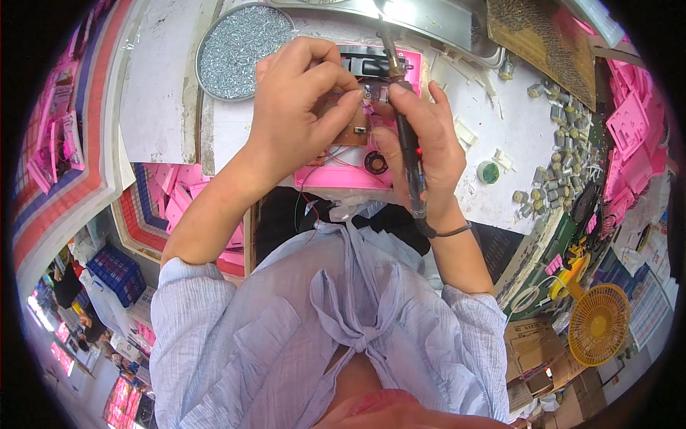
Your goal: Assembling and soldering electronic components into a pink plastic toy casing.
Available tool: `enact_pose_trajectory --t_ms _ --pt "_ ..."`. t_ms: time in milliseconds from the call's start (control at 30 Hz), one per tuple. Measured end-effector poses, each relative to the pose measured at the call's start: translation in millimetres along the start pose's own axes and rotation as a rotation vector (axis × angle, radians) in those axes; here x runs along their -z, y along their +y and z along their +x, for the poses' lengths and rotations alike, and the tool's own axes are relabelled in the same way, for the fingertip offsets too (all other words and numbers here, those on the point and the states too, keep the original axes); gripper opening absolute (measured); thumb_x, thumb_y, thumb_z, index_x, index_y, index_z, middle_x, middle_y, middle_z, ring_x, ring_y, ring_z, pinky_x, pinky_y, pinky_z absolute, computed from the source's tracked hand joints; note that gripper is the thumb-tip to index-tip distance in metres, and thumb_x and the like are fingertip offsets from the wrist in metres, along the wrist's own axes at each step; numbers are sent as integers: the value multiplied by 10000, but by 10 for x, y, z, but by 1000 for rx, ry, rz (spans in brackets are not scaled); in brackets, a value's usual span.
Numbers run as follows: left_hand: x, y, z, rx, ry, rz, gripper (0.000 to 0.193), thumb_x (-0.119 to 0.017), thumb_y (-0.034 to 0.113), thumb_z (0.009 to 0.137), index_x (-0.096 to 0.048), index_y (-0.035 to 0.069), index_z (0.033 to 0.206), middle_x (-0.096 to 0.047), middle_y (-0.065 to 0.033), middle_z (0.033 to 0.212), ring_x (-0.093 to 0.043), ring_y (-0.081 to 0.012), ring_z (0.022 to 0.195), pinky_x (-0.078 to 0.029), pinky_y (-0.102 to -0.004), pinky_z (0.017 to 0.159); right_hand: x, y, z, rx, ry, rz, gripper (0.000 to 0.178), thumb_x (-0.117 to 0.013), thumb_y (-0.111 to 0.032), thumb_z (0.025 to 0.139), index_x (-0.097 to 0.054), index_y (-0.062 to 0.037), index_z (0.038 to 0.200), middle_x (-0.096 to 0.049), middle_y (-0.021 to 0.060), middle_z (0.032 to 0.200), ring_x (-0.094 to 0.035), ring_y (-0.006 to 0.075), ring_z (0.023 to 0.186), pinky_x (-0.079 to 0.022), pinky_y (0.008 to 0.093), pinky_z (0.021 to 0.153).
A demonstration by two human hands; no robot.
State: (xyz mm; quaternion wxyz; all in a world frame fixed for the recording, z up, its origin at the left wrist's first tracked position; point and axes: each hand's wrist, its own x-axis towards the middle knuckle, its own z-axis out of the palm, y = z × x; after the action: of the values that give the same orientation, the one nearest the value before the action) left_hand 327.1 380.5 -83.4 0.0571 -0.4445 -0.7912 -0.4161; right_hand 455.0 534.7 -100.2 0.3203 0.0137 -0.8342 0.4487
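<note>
A slim dark soldering iron (409, 136) with a red light or button on its handle is gripped in my right hand (434, 139). Its metal end points away from me, and its cord runs down past my wrist. My left hand (304, 100) is closed in a pinch over the work; whatever lies between its fingertips is too small to make out. Below both hands lies a pink plastic housing (336, 178). It holds a brown circuit board (351, 137), thin wires, a round black speaker (375, 162) and a black compartment (368, 66) at its far side. My hands partly hide these parts.
A round metal tray of small screws (243, 53) stands at the far left. A metal tray (443, 28) lies at the back. Small metal motors (557, 171), a small green-topped round container (488, 171) and white plastic pieces (466, 134) lie right. A yellow fan (599, 324) is lower right.
</note>
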Motion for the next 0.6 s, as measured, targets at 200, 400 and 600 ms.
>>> enact_pose_trajectory --t_ms 200,400,600 --pt "-6 23 4 33 -34 60 146 -799 63 728 -698 41 831 -604 -73 987 -600 -225 871 -438 -341 818 311 -92 15 -175 90 183 402 -826 -82 830 -688 -24 1204 -682 106 893 -612 181 767 -493 321 758" --pt "-24 -14 3 40 -23 21 140 -786 35 720 -686 20 817 -597 -91 999 -613 -231 862 -491 -327 760 636 -109 155 -242 -75 251 270 -798 -68 823 -691 18 1056 -665 99 808 -586 134 674 -450 258 596" --pt "-21 -28 12 28 -38 15 139 -779 23 718 -679 15 814 -592 -98 1001 -614 -231 846 -506 -319 728 582 -94 249 -132 -209 32 235 -795 -60 764 -705 -69 981 -704 50 776 -605 197 632 -488 302 590"
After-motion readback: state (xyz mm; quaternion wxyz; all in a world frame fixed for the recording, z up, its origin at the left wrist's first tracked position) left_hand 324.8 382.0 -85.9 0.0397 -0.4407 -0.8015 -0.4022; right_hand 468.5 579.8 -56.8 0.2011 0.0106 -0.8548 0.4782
